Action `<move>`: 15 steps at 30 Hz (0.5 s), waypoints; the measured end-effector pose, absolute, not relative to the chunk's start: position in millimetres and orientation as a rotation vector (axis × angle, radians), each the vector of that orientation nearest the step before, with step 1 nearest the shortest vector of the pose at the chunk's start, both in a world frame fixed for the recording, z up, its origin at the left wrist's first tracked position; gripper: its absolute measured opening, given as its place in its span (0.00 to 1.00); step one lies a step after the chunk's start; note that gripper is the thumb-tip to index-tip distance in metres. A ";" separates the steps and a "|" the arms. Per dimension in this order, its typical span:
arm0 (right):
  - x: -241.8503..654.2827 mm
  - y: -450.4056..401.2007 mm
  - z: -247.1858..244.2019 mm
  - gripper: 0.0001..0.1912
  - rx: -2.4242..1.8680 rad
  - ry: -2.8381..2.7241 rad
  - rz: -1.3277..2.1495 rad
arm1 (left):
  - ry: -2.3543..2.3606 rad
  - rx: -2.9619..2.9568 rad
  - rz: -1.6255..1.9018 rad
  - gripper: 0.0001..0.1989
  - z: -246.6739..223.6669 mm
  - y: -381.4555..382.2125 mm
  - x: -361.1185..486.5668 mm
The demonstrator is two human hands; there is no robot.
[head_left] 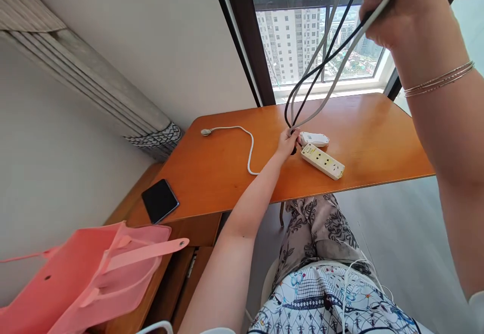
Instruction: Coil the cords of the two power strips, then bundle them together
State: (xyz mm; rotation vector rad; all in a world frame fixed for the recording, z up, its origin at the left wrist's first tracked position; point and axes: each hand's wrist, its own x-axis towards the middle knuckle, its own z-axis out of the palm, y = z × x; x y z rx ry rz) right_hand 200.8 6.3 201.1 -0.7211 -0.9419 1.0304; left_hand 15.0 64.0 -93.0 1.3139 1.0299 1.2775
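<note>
My right hand (401, 16) is raised high at the upper right, its fingers closed around a black cord and a grey-white cord. Both cords (325, 62) run down in long loops to my left hand (288, 141), which pinches them together just above the table. Beside the left hand lies a cream power strip (323, 161) with several sockets. Behind that strip is a second, white power strip (314, 139), partly covered by the fingers. To the left a white cord with a plug (206, 132) curves over the tabletop and passes behind my left forearm.
The orange-brown wooden table (223, 183) stands against the wall and window (291, 42). A black phone (160, 201) rests at its left front corner. A pink bag (94, 268) sits at the lower left, and a tied curtain (94, 82) hangs beside the wall.
</note>
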 end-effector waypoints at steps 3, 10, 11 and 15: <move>246.3 17.5 176.9 0.25 -0.950 -1.195 0.768 | 1.055 1.371 1.288 0.16 -84.2 67.0 -20.0; 347.8 19.7 136.6 0.19 -1.385 -1.754 0.677 | 1.087 1.523 1.069 0.19 -69.9 66.1 -65.3; 355.0 18.5 136.2 0.18 -1.502 -1.794 0.637 | 1.082 1.529 1.046 0.19 -68.9 67.1 -67.6; 369.0 13.2 138.6 0.09 -1.765 -1.950 0.507 | 1.083 1.536 0.989 0.14 -66.0 72.3 -73.1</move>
